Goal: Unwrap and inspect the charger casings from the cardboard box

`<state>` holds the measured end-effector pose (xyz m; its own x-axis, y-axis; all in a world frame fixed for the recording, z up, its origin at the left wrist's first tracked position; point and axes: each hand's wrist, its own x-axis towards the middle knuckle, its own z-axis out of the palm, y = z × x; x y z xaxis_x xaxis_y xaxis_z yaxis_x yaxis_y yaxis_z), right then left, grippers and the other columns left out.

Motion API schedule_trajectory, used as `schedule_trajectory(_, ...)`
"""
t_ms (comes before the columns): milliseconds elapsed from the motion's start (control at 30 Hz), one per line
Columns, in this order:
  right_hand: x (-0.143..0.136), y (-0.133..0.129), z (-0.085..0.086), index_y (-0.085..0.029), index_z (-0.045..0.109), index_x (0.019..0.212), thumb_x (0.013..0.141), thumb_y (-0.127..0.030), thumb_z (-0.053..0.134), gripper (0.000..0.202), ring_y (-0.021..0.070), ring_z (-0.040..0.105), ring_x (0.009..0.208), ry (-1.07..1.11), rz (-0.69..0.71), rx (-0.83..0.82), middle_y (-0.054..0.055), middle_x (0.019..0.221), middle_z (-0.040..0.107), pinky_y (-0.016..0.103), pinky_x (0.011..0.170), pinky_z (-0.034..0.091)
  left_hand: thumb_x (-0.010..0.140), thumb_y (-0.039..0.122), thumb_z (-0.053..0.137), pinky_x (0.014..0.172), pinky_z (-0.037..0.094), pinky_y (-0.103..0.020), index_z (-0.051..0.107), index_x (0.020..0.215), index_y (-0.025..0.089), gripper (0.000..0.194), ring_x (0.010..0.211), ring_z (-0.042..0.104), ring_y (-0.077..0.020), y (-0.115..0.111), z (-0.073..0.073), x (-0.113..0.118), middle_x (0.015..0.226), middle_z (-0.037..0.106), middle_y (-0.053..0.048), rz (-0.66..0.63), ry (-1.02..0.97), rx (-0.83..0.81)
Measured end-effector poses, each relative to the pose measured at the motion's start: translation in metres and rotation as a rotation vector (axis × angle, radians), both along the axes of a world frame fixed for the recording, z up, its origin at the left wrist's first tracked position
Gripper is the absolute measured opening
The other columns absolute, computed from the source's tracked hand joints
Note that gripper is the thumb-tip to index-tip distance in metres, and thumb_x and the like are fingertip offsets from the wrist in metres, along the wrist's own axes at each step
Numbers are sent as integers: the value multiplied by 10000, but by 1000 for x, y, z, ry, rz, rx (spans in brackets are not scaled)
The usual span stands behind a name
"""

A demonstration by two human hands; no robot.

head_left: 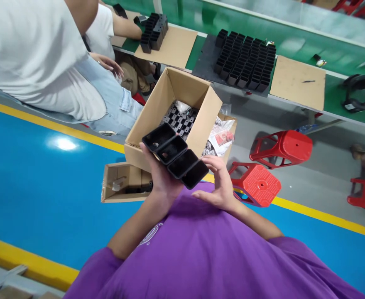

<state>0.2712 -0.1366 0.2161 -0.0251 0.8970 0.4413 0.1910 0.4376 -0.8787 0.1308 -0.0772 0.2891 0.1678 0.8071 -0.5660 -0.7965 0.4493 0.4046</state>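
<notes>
A row of several black, open-topped rectangular plastic cases (177, 160) lies tilted in front of my chest, their dark hollows facing up. My left hand (163, 178) is closed around the near left side of the row and carries it. At the row's right end is my right hand (218, 182), its thumb and fingers spread apart. Those fingertips are close to the last case; whether they touch it I cannot tell. Beyond the cases stands an open cardboard box (151, 108) with many black cases (182, 118) packed inside and a whitish plastic bag (182, 107) on top.
A smaller open carton (109, 182) stands at lower left. Red stools (260, 185) are on the right. On the green bench (197, 52) sit a block of black cases (246, 58), cardboard sheets (297, 83) and a black headset-like item (361, 91). People sit at left (39, 62).
</notes>
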Motion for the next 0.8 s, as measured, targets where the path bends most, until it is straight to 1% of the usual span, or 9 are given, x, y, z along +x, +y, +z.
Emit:
schedule_trajectory(67,-4,1,3,-314,495,1390,779,-445,852,719,258,599,1176,-26,-51,24,105,1263,584,424,939,577,955,783,150,674,597,-334,754,964,222,825,659,661,-179,0,-4,1,749,712,-34,6,-20,14)
schedule_trajectory(167,-7,3,6,-297,517,1358,811,-387,828,635,258,611,1147,-35,-107,61,100,1221,614,446,950,547,943,800,175,651,584,-324,756,963,216,824,637,663,-181,1,-7,3,737,714,-40,3,-18,18)
schedule_trajectory(233,-7,5,6,-295,522,1350,830,-353,806,596,263,618,1158,-32,-114,97,97,1227,634,475,992,512,945,798,164,642,581,-324,755,949,212,832,626,674,-184,2,-7,5,731,720,-44,-11,-13,-1)
schedule_trajectory(300,-6,6,5,-301,507,1367,830,-322,801,613,270,614,1200,-16,-93,114,99,1277,639,499,1035,485,953,784,130,630,579,-319,749,921,210,845,608,680,-182,3,-5,7,712,721,-42,-20,-10,-32)
schedule_trajectory(367,-6,6,4,-305,485,1394,816,-330,815,665,278,605,1231,-7,-79,105,104,1316,632,506,1045,489,960,773,107,612,577,-310,742,900,207,852,590,682,-179,3,-3,8,685,716,-37,-10,7,-57)
schedule_trajectory(467,-6,6,2,-300,476,1413,817,-387,815,692,279,615,1201,-49,-105,101,105,1281,639,495,1014,522,967,761,102,612,586,-318,736,917,206,843,587,688,-181,3,-3,9,680,716,-30,-5,20,-63)
schedule_trajectory(567,-5,5,1,-298,472,1421,816,-422,809,704,283,620,1166,-80,-124,122,104,1250,636,499,998,533,963,765,96,629,594,-338,734,935,213,845,597,693,-188,2,-5,8,696,720,-34,-38,-19,-48)
schedule_trajectory(800,-4,5,-3,-314,481,1404,797,-389,827,703,291,609,1168,-26,-101,129,104,1240,615,515,997,531,965,764,103,617,587,-341,747,895,203,856,587,679,-190,3,-4,8,668,707,-43,-45,-50,-66)
